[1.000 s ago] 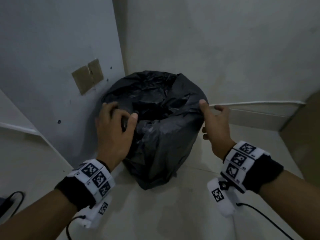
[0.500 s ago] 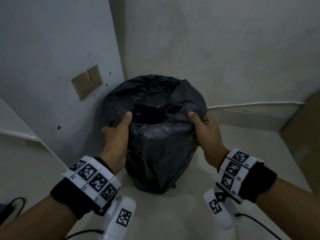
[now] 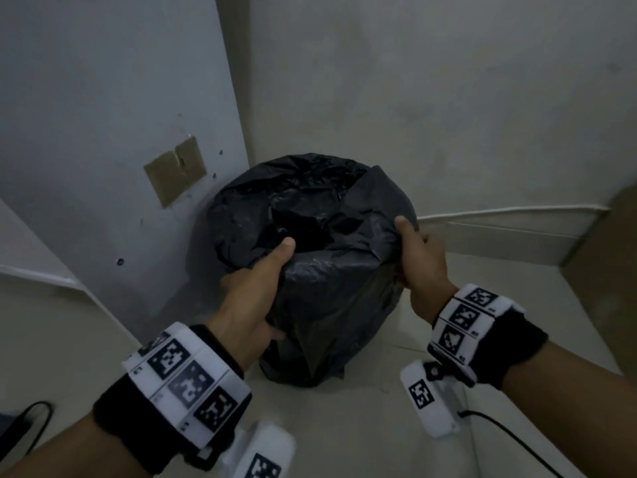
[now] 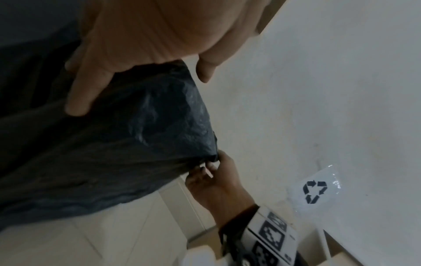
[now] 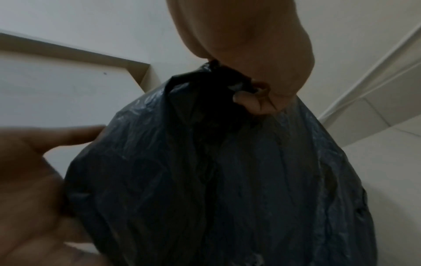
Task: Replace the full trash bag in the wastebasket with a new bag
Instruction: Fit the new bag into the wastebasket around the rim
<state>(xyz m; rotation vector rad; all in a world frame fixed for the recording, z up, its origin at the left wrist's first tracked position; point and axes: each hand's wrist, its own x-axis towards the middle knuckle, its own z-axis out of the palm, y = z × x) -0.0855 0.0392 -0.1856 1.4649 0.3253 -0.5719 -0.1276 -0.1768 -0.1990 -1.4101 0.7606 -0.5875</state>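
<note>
Two hands are on it at once: my left hand (image 3: pixel 253 288) has its thumb hooked over the near lip of the black trash bag (image 3: pixel 327 294) with the fingers spread down the side below, gripping the folded-over film, and my right hand (image 3: pixel 418 260) pinches a gathered bunch of the same film at the far-right edge, fingers curled tight around it. Between my palms the bag sits draped over the wastebasket, which is fully hidden under it, tucked into the corner ahead of my knuckles. I judge this plastic to be thin, soft and a little slick, so a flat press would slide; bunching a handful at the rim, as my right hand does, should hold better. How heavy the load is I cannot tell, but a full bag may stretch or tear if I haul from one spot, so opposite sides of the rim seem the places to take. It looks crinkled and matte-glossy, black, with a dark sunken mouth just beyond my left thumb and loose skirts hanging below both wrists.
</note>
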